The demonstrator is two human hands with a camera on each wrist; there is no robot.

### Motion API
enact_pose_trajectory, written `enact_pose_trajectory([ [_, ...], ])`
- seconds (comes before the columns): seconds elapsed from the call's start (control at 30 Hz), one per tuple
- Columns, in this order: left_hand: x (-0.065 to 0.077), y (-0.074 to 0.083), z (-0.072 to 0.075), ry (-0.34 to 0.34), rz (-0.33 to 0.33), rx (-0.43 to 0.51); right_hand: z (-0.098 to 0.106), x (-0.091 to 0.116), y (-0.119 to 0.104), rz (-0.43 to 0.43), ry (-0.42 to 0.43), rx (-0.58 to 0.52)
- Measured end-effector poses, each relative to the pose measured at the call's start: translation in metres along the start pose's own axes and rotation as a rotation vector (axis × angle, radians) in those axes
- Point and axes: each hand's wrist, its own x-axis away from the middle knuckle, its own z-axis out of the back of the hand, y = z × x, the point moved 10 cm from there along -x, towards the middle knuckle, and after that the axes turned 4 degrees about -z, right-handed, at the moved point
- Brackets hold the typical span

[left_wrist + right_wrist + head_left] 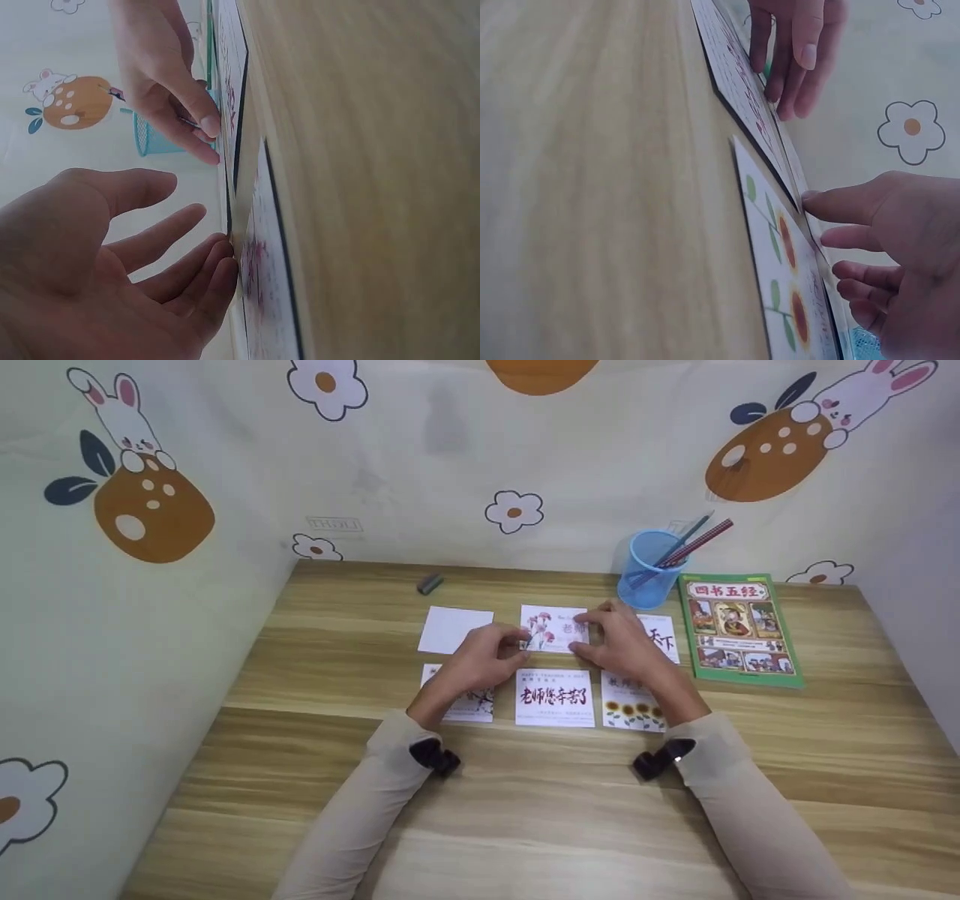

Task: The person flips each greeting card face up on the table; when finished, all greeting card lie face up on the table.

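A white card with pink flowers [551, 639] lies in the middle of the back row. At its left edge is my left hand [491, 652], fingers loosely bent and touching the edge. My right hand [619, 641] has thumb and index finger spread at the card's right edge. In the right wrist view the right thumb [840, 204] touches down at a card edge. Under my left wrist is a partly hidden card with dark branches [472, 706]. A card with red lettering [555, 697] lies in front of the flower card. My right wrist partly covers a sunflower card [630, 712].
A blank white card [454, 628] and a card with dark lettering [664, 637] flank the back row. Behind stand a blue pen cup [645, 577] with pencils and a small dark object [430, 583]. A green-bordered book [742, 630] lies at the right.
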Motion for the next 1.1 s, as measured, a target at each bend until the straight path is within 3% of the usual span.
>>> enact_pose_trajectory([
  [0.33,0.005,0.003,0.000,0.005,-0.030,-0.033,0.000,0.002,-0.001,-0.015,-0.023,0.010],
  [0.5,0.013,-0.003,0.020,0.084,-0.042,-0.001,0.002,0.005,-0.011,0.011,0.015,-0.047],
  [0.63,0.025,-0.019,0.044,0.167,-0.041,-0.027,-0.002,0.006,-0.037,0.103,0.045,-0.082],
  [0.87,0.043,-0.048,0.075,0.246,0.056,-0.062,-0.035,0.008,-0.093,0.264,0.004,-0.072],
  [1.1,0.048,-0.071,0.077,0.205,0.265,-0.150,-0.074,0.010,-0.131,0.306,-0.122,0.032],
])
